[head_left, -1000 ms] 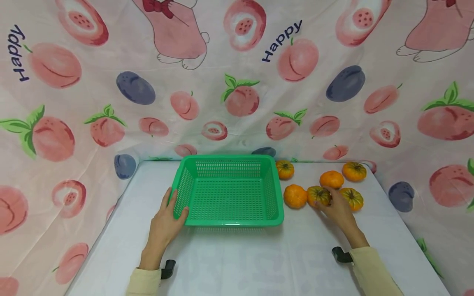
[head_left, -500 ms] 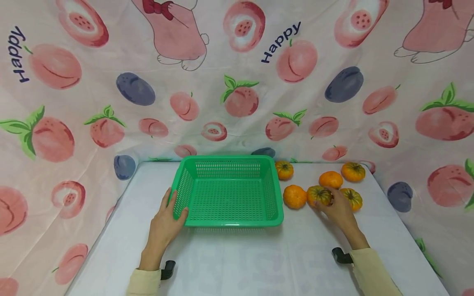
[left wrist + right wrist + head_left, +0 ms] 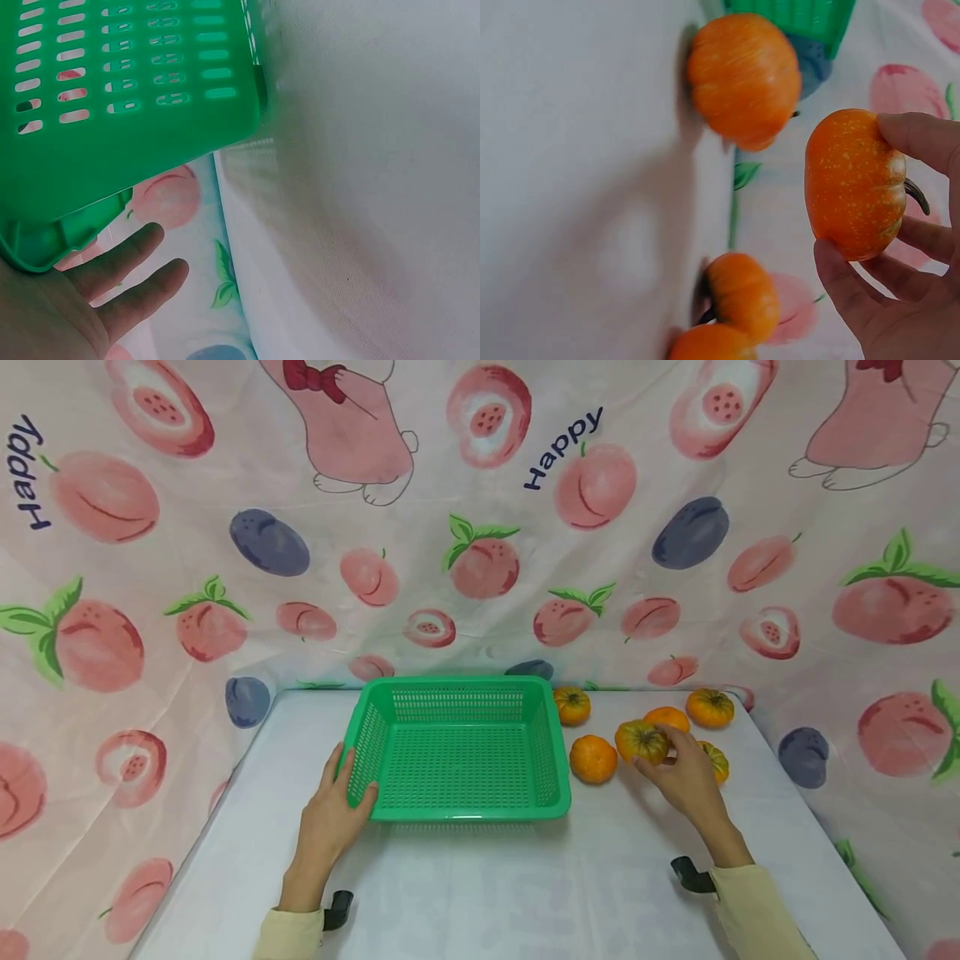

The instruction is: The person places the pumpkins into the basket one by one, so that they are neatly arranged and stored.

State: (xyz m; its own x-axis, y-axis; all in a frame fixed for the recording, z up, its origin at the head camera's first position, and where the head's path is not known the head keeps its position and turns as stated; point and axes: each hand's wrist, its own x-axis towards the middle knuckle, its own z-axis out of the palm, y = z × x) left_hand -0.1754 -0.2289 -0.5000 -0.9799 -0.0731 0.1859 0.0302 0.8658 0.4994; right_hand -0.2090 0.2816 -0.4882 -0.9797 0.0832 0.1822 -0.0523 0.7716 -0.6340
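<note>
A green plastic basket (image 3: 465, 816) with slotted walls stands mid-table in the head view. My left hand (image 3: 330, 820) rests at its near left corner, thumb over the rim. Straight, spread fingers (image 3: 146, 296) show beside the basket wall (image 3: 135, 154) in the left wrist view; the thumb is hidden there. My right hand (image 3: 692, 777) holds a small orange and green pumpkin (image 3: 642, 742) by its side, between thumb and fingers. The right wrist view shows this pumpkin (image 3: 855, 184) raised off the table, its stem towards the palm.
One pumpkin (image 3: 593, 759) lies close to the basket's right side, another (image 3: 572, 705) behind it. Near my right hand are more pumpkins (image 3: 710, 707), one partly hidden behind the fingers. A fruit-printed cloth (image 3: 480, 627) hangs along the white table's (image 3: 480, 893) back edge.
My right hand has lifted the pumpkin from its place among the others, moving slightly up and left. The left hand stays at the basket's corner. The head view has shifted a little.
</note>
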